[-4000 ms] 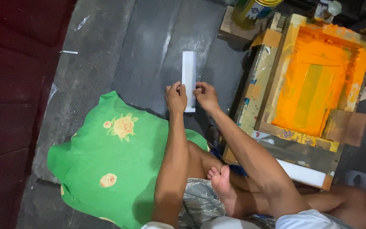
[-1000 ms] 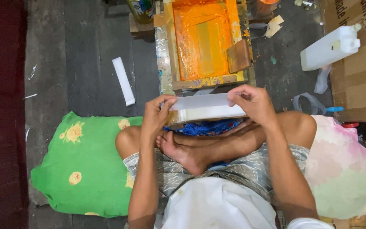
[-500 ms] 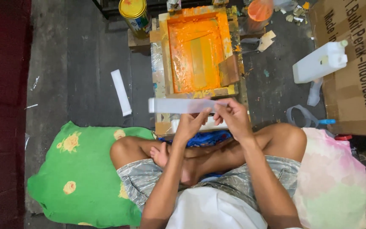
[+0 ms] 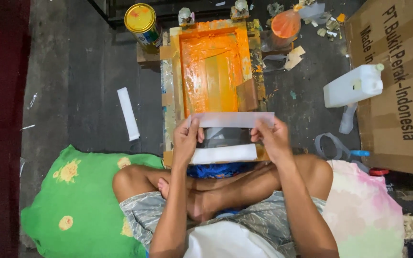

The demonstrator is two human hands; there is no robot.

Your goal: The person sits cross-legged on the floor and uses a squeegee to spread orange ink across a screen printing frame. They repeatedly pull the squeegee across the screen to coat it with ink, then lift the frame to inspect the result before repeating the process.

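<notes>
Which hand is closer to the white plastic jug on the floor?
Right. The right hand holds the strip's end nearer the white plastic jug; the left hand holds the far end.

Single view, head-mounted, aimed almost straight down over crossed legs onto a dark floor. Close range: left hand [image 4: 186,139] and right hand [image 4: 272,138] at mid-frame, forearms entering from the bottom edge. Orange-stained printing frame [image 4: 216,71] just beyond the hands (toward the top edge). Green cushion [image 4: 72,200] lower left, cardboard box [image 4: 397,86] upper right. No second view, so no shared area.
</notes>
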